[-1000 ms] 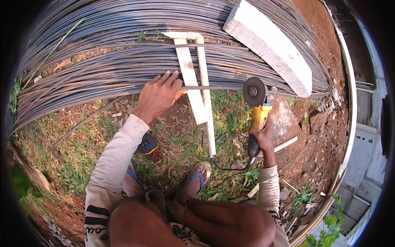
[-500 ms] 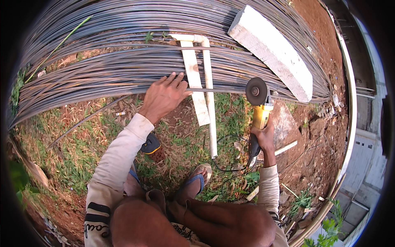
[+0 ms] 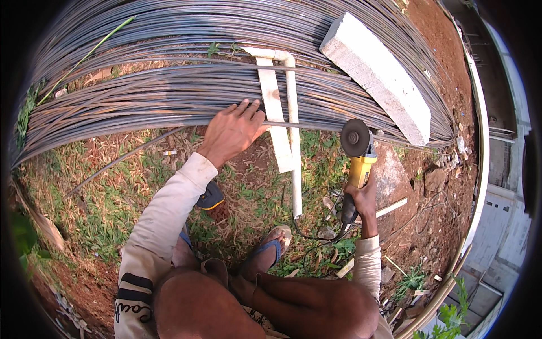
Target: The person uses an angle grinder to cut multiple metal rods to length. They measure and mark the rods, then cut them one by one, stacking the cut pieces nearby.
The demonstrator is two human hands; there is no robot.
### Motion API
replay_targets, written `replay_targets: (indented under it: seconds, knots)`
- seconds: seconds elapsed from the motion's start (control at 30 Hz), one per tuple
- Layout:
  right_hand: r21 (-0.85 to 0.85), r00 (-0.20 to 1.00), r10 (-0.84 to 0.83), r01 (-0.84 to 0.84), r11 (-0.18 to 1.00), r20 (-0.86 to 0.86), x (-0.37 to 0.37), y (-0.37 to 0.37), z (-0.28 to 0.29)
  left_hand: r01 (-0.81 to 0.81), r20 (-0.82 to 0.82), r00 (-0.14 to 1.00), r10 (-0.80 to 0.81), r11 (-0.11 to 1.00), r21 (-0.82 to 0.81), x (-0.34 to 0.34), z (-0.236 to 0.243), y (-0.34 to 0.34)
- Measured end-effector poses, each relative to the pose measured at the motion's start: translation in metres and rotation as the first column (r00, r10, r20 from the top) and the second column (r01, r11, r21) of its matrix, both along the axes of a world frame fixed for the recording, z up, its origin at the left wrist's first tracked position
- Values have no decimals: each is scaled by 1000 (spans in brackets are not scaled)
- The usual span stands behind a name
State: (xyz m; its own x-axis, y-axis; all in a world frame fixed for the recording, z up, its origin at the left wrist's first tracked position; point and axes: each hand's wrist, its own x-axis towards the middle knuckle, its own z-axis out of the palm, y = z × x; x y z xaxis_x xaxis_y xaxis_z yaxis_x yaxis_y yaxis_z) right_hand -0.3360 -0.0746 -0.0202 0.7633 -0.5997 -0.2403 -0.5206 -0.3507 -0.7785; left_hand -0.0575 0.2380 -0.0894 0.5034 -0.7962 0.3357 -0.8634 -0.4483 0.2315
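My right hand (image 3: 363, 198) grips the grinder (image 3: 359, 167), my left hand (image 3: 232, 134) spreads over a rod (image 3: 280, 124); I'm likely positioning to cut; next, steady the rod.

Fingers stretched toward the far side, the left hand (image 3: 232, 133) lies on the near edge of a broad bundle of steel rods (image 3: 169, 90); whether it pinches the rod (image 3: 316, 125) running right from its thumb is hidden. The right hand (image 3: 362, 199) has its grip around a yellow-and-black angle grinder (image 3: 358, 172), its dark disc (image 3: 355, 137) overlapping that rod in view, contact unclear. Between them, a white pipe (image 3: 293, 152) and a pale strip (image 3: 282, 148) cross the bundle's near edge. A white block (image 3: 378, 79) rests on the rods, far right
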Motion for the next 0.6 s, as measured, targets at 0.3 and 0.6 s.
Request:
replay_targets:
  seconds: [0.3, 0.6]
  knots:
    - [-27, 997, 45, -43, 999, 64, 15, -20, -17, 0, -43, 999, 0, 1000, 12, 0, 0, 0]
    - [-3, 1000, 14, -14, 1000, -7, -5, -8, -8, 4, -53, 999, -3, 1000, 13, 0, 0, 0]
